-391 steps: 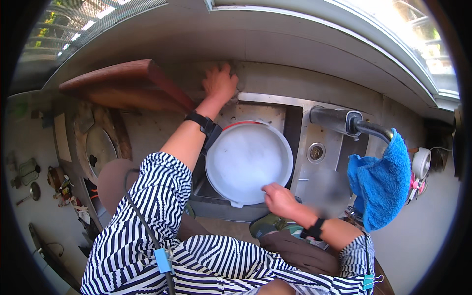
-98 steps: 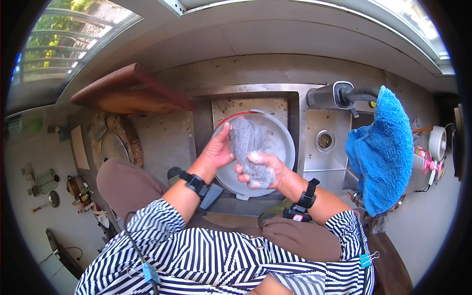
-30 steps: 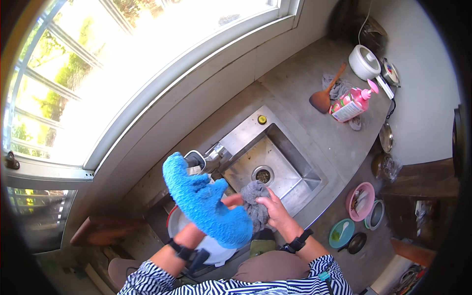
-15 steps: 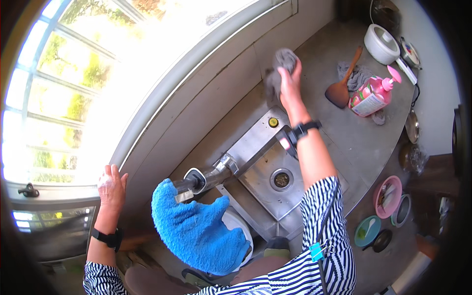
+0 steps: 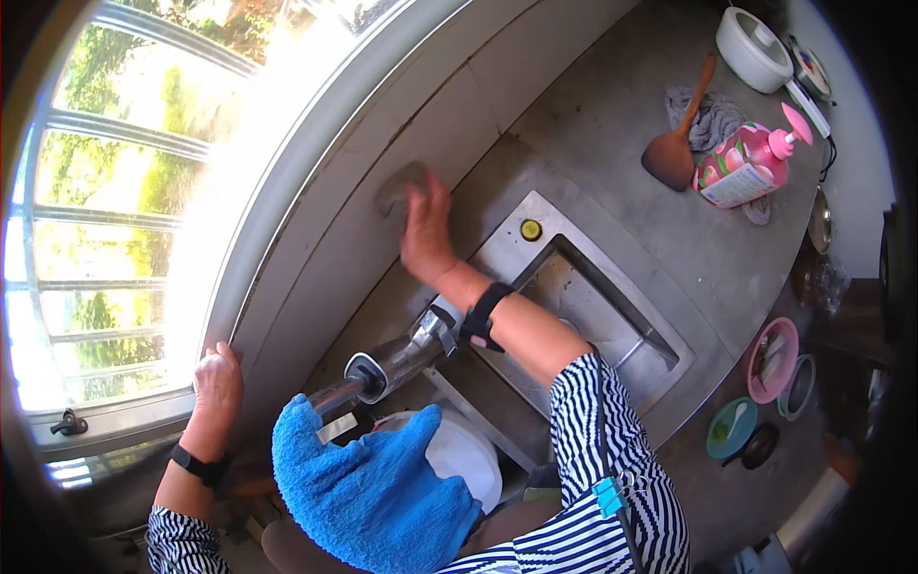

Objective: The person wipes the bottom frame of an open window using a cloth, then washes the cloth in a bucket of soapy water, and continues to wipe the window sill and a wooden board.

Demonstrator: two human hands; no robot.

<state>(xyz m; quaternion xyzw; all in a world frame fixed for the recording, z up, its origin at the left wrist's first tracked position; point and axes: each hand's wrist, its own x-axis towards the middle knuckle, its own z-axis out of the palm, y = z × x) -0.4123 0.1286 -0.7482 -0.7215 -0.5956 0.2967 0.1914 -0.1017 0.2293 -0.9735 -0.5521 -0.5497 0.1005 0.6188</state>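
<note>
My right hand (image 5: 427, 234) is closed on a grey cloth (image 5: 400, 188) and presses it against the pale tiled wall (image 5: 382, 230) between the window and the sink counter. The cloth is blurred by motion. At the left, my left hand (image 5: 219, 381) grips the lower corner of the window frame (image 5: 251, 273), fingers bent over its edge. Below my right forearm lies the steel sink (image 5: 660, 359), partly hidden by that arm. A metal faucet (image 5: 421, 340) stands close by my right wrist. Nearer me, a blue towel (image 5: 368, 488) hangs just beyond the faucet's end.
A wooden spatula (image 5: 671, 158), a crumpled grey rag (image 5: 712, 120), a pink pump bottle (image 5: 741, 177) and a white lidded pot (image 5: 751, 53) stand on the counter's right part. Pink (image 5: 773, 359) and teal basins (image 5: 732, 428) sit lower right. A white bucket (image 5: 469, 459) is beside the towel.
My right hand has swept left with the grey cloth, from the counter's back edge beyond the sink to the wall nearer the window. My left hand stays at the window frame.
</note>
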